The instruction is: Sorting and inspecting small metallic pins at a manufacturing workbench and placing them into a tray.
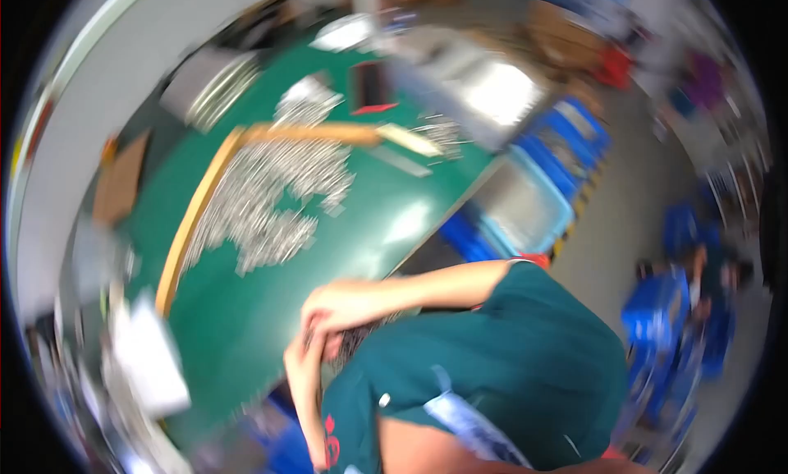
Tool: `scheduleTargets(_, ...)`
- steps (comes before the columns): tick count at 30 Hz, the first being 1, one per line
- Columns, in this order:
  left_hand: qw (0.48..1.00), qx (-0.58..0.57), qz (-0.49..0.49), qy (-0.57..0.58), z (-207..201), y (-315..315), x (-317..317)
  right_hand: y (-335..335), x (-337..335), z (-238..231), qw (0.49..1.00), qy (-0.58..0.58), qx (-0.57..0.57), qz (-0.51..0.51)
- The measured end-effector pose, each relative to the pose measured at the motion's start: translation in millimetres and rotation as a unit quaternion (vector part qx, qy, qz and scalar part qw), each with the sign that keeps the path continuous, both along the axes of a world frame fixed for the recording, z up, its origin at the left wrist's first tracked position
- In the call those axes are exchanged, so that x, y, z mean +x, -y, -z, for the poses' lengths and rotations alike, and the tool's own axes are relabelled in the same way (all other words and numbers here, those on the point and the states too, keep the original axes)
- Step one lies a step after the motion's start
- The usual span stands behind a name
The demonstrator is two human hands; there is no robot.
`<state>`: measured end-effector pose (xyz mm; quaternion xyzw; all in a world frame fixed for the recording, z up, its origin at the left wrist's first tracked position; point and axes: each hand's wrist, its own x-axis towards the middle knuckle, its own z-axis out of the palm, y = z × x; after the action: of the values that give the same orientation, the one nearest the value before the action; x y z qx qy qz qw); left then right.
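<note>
My right hand (341,304) and my left hand (305,355) meet close to my body, at the near edge of a green table (271,334). The right hand's fingers curl down over the left hand, and motion smears both. Anything between them is hidden. Below the right hand shows a dark, speckled patch (355,340) that I cannot make out. Farther off on the table lies a wide heap of small silvery pieces (271,187), too blurred to name. A yellow-brown strip (195,203) borders the heap on its left and far sides.
A dark tray with a red edge (373,87) and a smaller silvery pile (443,133) lie farther back. Right of the table stand a light-blue bin (562,207) and blue crates (566,133). White sheets (148,355) lie at left. Another person (718,265) is at far right.
</note>
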<state>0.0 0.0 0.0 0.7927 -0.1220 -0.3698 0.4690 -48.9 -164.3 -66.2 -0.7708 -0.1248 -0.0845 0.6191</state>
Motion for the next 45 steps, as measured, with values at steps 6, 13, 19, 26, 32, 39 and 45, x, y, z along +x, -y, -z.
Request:
scheduleTargets(6, 0.980, -0.151, -0.068, -0.111, 85, 27, -42, 57, -19, 17, 0.981, -0.155, -0.041, -0.109)
scheduleTargets(13, 0.968, -0.186, -0.104, -0.134, 89, 27, -52, 53, -25, 2, 0.972, -0.197, -0.072, -0.104)
scheduleTargets(19, 0.956, -0.208, -0.119, -0.171, 86, 32, -53, 57, -25, 5, 0.974, -0.202, -0.055, -0.090)
scheduleTargets(26, 0.952, -0.221, -0.122, -0.173, 78, 31, -53, 56, -25, 4, 0.978, -0.170, -0.101, -0.067)
scheduleTargets(32, 0.945, -0.238, -0.137, -0.180, 77, 31, -53, 58, -23, 7, 0.979, -0.177, -0.079, -0.069)
scheduleTargets(39, 0.942, -0.241, -0.140, -0.185, 78, 32, -53, 59, -22, 8, 0.976, -0.192, -0.065, -0.076)
scheduleTargets(45, 0.945, -0.237, -0.137, -0.178, 78, 32, -53, 59, -22, 10, 0.978, -0.189, -0.054, -0.075)
